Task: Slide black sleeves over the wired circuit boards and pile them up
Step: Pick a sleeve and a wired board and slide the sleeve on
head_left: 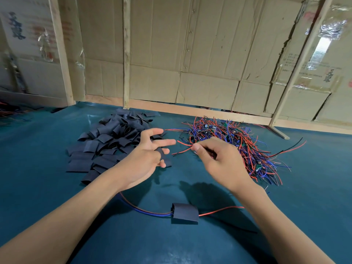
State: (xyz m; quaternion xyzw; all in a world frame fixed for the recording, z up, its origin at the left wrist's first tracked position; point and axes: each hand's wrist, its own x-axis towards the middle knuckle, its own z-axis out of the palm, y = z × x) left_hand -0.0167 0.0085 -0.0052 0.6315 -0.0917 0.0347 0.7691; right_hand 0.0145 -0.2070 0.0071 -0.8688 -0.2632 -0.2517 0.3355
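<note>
Holding one black sleeve (pixel 165 156) pinched between thumb and curled lower fingers, the left hand (pixel 146 159) keeps index and middle spread. Right hand (pixel 213 156) at frame centre pinches a wire bundle (pixel 182 147) whose loose ends point left, toward the sleeve. Sleeve mouth orientation unclear. One finished sleeved board (pixel 185 213) lies lower centre

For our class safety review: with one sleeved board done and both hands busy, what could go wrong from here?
1. The right hand pinches wires at the edge of the tangled wire pile; pulling may drag neighbours along.
2. The left hand holds a black sleeve loosely; it could slip.
3. The finished sleeved board lies between the forearms and could be swept aside.
</note>
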